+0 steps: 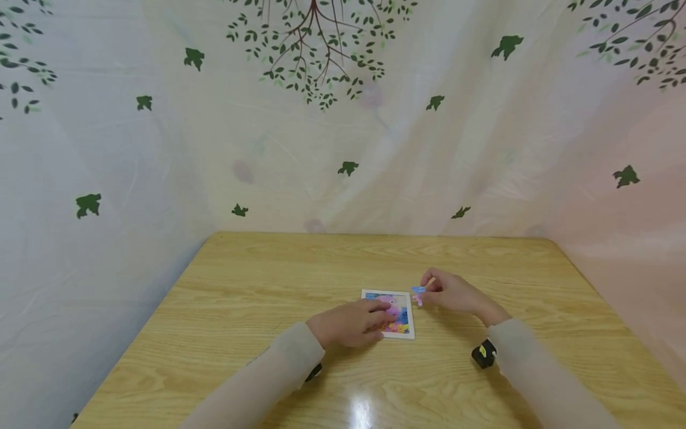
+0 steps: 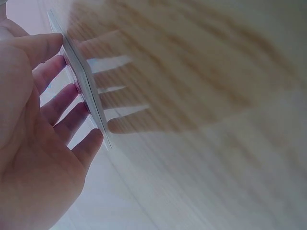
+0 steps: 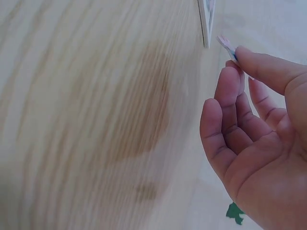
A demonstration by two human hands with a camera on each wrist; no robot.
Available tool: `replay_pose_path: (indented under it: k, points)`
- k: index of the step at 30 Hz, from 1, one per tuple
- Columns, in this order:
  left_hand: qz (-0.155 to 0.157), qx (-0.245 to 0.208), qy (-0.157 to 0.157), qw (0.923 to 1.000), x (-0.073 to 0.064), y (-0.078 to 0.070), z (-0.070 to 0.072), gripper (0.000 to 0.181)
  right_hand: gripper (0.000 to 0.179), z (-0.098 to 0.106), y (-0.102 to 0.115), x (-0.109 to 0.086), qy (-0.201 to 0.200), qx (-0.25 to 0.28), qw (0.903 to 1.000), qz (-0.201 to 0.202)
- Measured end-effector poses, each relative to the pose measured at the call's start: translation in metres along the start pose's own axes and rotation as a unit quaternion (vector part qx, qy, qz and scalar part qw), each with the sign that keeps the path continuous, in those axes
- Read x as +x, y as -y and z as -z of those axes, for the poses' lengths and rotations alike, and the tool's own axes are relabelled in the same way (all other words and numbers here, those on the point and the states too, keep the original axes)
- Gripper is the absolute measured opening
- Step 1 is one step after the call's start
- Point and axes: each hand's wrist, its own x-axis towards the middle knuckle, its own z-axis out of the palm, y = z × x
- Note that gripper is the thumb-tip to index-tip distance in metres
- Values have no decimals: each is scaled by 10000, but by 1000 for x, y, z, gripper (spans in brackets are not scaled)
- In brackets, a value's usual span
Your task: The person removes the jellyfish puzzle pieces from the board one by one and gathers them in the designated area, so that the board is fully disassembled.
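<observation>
A small picture puzzle in a white frame (image 1: 411, 322) lies flat on the table, its picture pink, blue and yellow. My left hand (image 1: 351, 323) rests on its left part, fingers spread and partly covering the picture. Seen edge-on in the left wrist view, the board (image 2: 89, 91) has the thumb and fingertips along its edge. Just right of the frame's upper right corner, my right hand (image 1: 452, 294) pinches a pink and blue puzzle piece (image 1: 417, 290) between thumb and forefinger. In the right wrist view the piece (image 3: 227, 46) is tilted, and the other fingers curl loosely below it.
The wood-grain table (image 1: 268, 268) has rounded far corners and reaches back to a pale cloth backdrop (image 1: 300, 143) printed with leaves and branches. A black wrist camera (image 1: 484, 354) hangs under the right sleeve. Light glares off the near table surface.
</observation>
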Motion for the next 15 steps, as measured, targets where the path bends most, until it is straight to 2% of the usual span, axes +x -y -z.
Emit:
replay_pose_path:
  k: [7,15]
  points:
    - [90,19,67,9999,-2,0,1,55,26,18,-16,-13,-46,67,9998,-172]
    - [138,78,86,9998,0,2,-3,55,30,40,-32,-31,-54,147,9999,-51]
